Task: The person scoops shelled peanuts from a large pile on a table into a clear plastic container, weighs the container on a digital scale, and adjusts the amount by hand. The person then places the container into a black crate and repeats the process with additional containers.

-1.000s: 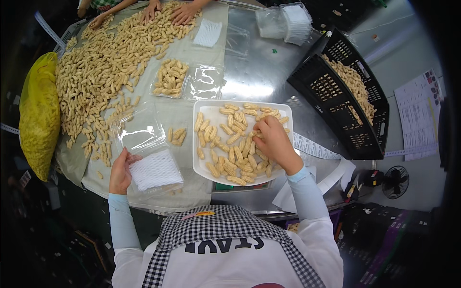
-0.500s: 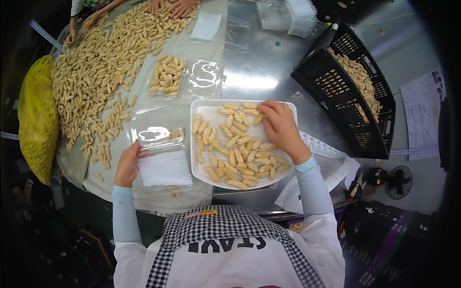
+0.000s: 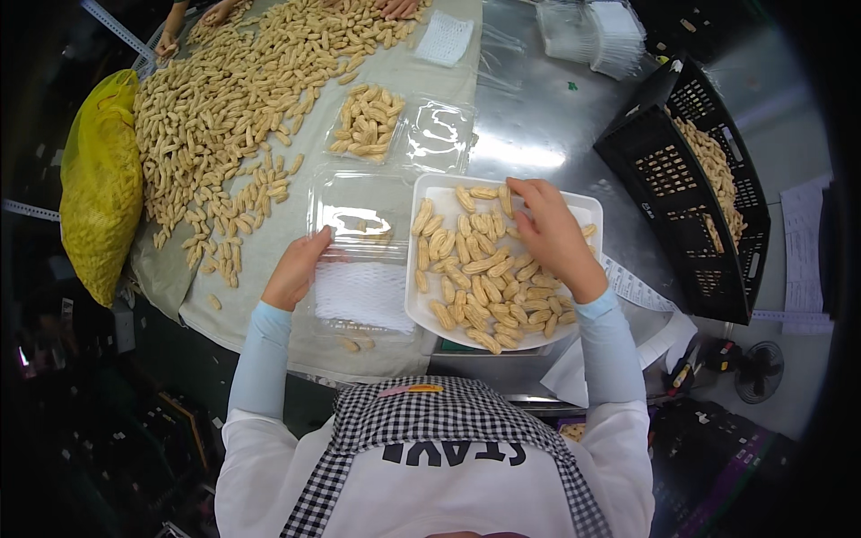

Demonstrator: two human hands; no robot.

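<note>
My left hand (image 3: 299, 269) grips the left edge of an open clear plastic clamshell box (image 3: 354, 197), thumb on the edge near its hinge. A white foam net pad (image 3: 360, 294) lies in the near half of the box. Just right of it stands a white tray (image 3: 411, 269) with many unshelled peanuts (image 3: 484, 287) spread in it. Over the tray's far right part is my right hand (image 3: 554, 235), its thumb and fingers closing on a peanut (image 3: 506, 201) at the upper middle of the tray.
A second open clamshell (image 3: 439, 134) filled with peanuts stands beyond. A large peanut heap (image 3: 242, 108) covers the far left, beside a yellow mesh sack (image 3: 100, 193). Another person's hands (image 3: 399, 9) touch the heap. A black crate (image 3: 686, 197) of peanuts stands tilted right; stacked clamshells (image 3: 592, 36) lie behind.
The whole view has shifted, so things sit farther right. My right hand has moved left over the tray, and peanuts in its far part lie differently. My left hand stays on the clamshell.
</note>
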